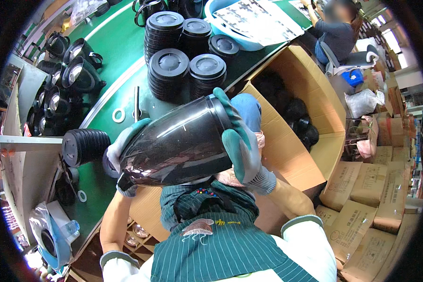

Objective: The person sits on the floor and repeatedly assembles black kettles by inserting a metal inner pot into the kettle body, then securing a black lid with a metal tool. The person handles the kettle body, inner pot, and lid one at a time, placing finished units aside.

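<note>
So we had the black jug right in front of us, long axis slanting up rightward: left hand cupped round the lower end, right hand spread wide, gripping the ringed end.

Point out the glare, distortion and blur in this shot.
Head view: pale streaks of glare on the glossy black vessel; head view, right side: stacked cartons lean and bend toward the rim, with black corners beyond; head view, upper right: overexposed bright patches, and the seated co-worker's head blurred.
</note>
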`<control>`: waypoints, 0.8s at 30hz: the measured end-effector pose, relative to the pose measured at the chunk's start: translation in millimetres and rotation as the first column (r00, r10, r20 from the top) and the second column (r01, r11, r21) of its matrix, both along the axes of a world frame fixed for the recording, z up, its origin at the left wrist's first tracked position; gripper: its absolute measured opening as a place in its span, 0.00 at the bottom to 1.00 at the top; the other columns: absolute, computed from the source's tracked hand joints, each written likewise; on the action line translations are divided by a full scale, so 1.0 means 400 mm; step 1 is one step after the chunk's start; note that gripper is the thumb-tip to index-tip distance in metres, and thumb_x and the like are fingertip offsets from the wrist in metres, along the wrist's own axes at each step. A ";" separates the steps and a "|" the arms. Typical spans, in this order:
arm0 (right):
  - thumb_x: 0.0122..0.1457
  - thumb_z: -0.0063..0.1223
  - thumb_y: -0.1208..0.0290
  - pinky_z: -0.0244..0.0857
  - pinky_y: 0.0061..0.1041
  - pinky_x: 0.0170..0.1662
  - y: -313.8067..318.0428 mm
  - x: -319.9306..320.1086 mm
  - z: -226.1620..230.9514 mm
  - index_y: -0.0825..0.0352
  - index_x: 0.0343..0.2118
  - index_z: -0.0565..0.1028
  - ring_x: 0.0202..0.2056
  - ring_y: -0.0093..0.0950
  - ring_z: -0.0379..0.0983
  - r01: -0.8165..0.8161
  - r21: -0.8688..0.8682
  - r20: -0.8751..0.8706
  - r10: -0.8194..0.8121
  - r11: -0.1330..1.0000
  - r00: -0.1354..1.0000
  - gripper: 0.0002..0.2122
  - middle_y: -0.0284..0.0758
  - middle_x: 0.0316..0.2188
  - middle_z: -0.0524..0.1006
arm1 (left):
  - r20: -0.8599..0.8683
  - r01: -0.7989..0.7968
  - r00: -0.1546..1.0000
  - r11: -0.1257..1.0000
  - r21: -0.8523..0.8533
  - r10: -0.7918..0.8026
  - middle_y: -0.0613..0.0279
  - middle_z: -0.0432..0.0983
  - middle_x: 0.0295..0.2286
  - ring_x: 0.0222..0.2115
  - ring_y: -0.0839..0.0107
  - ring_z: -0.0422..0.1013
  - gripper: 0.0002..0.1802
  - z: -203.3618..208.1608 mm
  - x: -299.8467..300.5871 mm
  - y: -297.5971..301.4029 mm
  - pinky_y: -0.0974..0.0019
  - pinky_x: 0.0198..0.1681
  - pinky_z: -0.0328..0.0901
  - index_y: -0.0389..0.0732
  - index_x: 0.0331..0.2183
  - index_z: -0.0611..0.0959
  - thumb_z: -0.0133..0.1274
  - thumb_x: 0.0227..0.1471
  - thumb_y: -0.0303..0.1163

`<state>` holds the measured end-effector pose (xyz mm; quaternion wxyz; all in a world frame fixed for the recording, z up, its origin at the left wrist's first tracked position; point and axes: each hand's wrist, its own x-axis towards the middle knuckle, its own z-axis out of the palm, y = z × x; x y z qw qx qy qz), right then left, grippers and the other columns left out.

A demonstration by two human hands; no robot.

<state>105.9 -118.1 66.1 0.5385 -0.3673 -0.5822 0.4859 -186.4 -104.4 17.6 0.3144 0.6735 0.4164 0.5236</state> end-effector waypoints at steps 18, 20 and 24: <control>0.74 0.39 0.65 0.56 0.33 0.71 0.020 0.158 -0.272 0.67 0.73 0.52 0.68 0.31 0.61 -0.137 -0.103 -0.048 0.133 0.985 0.990 0.28 0.40 0.71 0.59 | -0.824 0.479 0.560 0.779 0.404 0.083 0.55 0.83 0.45 0.44 0.57 0.81 0.21 0.269 0.119 0.032 0.60 0.50 0.75 0.45 0.46 0.89 0.65 0.46 0.33; 0.74 0.37 0.67 0.54 0.33 0.72 -0.006 0.231 -0.312 0.68 0.72 0.54 0.68 0.32 0.61 -0.289 -0.199 -0.113 0.271 0.936 0.956 0.26 0.40 0.71 0.60 | -0.734 0.308 0.679 0.905 0.292 0.006 0.56 0.83 0.45 0.44 0.59 0.81 0.23 0.231 0.095 0.036 0.60 0.49 0.76 0.43 0.45 0.88 0.68 0.43 0.33; 0.64 0.47 0.42 0.39 0.45 0.74 -0.011 0.170 -0.118 0.64 0.74 0.49 0.73 0.50 0.44 -0.252 0.109 0.382 0.193 0.962 0.904 0.43 0.53 0.74 0.44 | 0.189 0.095 0.982 0.911 -0.401 -0.019 0.50 0.80 0.48 0.44 0.62 0.79 0.24 -0.014 -0.054 0.017 0.59 0.51 0.75 0.31 0.55 0.78 0.60 0.58 0.27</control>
